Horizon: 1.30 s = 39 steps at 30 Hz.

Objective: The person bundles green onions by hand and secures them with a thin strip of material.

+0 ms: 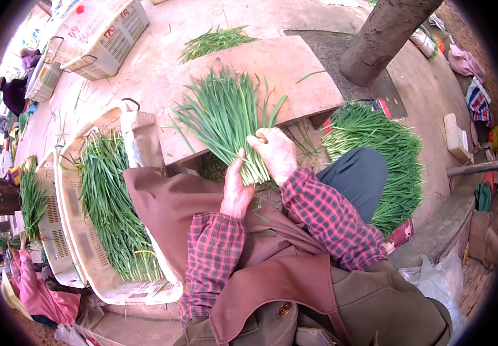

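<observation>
Over the near edge of a low board [272,63], a bunch of garlic chives [220,118] fans its green leaves away from me, the pale cut ends toward my lap. Around the lower stems from the left closes my left hand [234,190], thumb pointing up along them. My right hand [276,153] has its fingers curled in against the right side of the same bunch, just above the pale ends. What its fingertips pinch is partly hidden. A brown apron [174,199] covers my lap, with a few leaf scraps on it.
At my left stands a white plastic crate [171,291] of chives. A large chive heap [384,155] lies beyond my right knee, and a smaller pile [214,43] behind the board. A post [381,40] rises at far right. Another person in pink [44,288] is at lower left.
</observation>
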Tool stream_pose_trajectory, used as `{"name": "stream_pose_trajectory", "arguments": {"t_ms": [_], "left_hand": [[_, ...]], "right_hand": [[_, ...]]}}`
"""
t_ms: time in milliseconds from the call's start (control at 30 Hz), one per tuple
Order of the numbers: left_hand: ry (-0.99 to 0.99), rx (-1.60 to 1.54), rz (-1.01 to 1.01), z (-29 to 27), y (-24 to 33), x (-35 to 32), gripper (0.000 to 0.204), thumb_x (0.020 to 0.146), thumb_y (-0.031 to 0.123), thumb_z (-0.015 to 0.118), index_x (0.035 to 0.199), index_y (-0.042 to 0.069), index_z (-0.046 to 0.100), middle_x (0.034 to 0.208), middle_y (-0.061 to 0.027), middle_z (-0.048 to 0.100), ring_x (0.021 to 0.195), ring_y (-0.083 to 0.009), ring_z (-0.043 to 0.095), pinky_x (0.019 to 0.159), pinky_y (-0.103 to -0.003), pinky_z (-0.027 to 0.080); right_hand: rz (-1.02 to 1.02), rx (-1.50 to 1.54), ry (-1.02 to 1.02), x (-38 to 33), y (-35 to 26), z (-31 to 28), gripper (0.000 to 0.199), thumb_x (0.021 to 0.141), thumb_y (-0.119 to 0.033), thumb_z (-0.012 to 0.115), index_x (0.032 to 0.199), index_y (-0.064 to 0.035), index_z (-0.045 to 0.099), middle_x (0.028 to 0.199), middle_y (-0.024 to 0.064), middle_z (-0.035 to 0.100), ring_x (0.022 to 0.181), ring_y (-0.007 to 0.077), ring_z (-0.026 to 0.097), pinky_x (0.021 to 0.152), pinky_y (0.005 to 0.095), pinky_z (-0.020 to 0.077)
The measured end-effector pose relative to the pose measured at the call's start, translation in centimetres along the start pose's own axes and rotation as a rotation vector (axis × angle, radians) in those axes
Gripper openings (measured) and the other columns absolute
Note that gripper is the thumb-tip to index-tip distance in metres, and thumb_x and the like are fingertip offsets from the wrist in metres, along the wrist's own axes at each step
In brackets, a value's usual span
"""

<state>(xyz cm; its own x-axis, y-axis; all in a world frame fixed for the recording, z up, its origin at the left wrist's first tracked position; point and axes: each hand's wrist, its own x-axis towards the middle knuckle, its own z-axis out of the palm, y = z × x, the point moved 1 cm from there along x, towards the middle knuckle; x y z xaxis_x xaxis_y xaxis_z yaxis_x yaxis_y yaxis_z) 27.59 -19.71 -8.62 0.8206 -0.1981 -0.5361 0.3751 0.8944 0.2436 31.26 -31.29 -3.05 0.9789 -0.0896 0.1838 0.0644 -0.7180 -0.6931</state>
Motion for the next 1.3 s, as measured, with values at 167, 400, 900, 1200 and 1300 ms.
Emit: {"name": "stream_pose_trajectory", "arguments": {"t_ms": [167,400,900,1200,1300], "left_hand": [[0.032,-0.016,-0.023,0.0,0.3,0.0,0.029,0.091,0.022,0.071,0.114,0.006,0.064,0.106,-0.0062,0.069,0.094,-0.0206,0.067,0.087,-0.040,0.054],[-0.010,0.031,-0.046,0.6,0.5,-0.4,0.028,0.086,0.016,0.075,0.110,0.007,0.064,0.104,-0.0081,0.070,0.094,-0.0223,0.067,0.088,-0.041,0.055],[0.074,0.012,-0.005,-0.6,0.3,0.8,0.027,0.084,0.010,0.071,0.108,0.003,0.061,0.098,-0.0131,0.068,0.075,-0.0228,0.066,0.064,-0.035,0.055],[0.040,0.318,0.294,0.0,0.1,0.6,0.037,0.082,0.001,0.068,0.117,0.003,0.055,0.098,-0.0058,0.064,0.077,-0.0191,0.064,0.065,-0.033,0.055],[0.040,0.498,0.419,-0.6,-0.6,1.4,0.042,0.082,0.000,0.068,0.122,0.003,0.053,0.103,-0.0053,0.064,0.087,-0.0173,0.064,0.076,-0.032,0.054]], "right_hand": [[0.192,0.133,-0.085,1.1,0.9,1.7,0.026,0.084,-0.027,0.071,0.096,-0.0041,0.071,0.086,0.0135,0.070,0.082,0.0282,0.067,0.074,0.0377,0.0523],[0.589,0.785,-0.044,-0.2,0.5,1.1,0.011,0.087,-0.008,0.070,0.094,0.0007,0.070,0.074,0.0013,0.067,0.057,0.0063,0.058,0.053,0.0231,0.0453],[0.479,0.956,0.145,-0.9,-0.3,-0.9,0.013,0.089,0.001,0.059,0.099,0.0022,0.068,0.079,0.0034,0.067,0.060,0.0084,0.058,0.057,0.0231,0.0487],[0.387,0.454,-0.023,0.8,6.3,-4.9,0.028,0.092,-0.026,0.065,0.102,0.0013,0.065,0.084,0.0067,0.067,0.073,0.0154,0.061,0.068,0.0280,0.0478],[0.337,0.225,-0.229,-2.8,6.6,-0.8,0.062,0.086,-0.050,0.065,0.114,0.0048,0.061,0.103,0.0240,0.068,0.100,0.0366,0.066,0.089,0.0407,0.0500]]}}
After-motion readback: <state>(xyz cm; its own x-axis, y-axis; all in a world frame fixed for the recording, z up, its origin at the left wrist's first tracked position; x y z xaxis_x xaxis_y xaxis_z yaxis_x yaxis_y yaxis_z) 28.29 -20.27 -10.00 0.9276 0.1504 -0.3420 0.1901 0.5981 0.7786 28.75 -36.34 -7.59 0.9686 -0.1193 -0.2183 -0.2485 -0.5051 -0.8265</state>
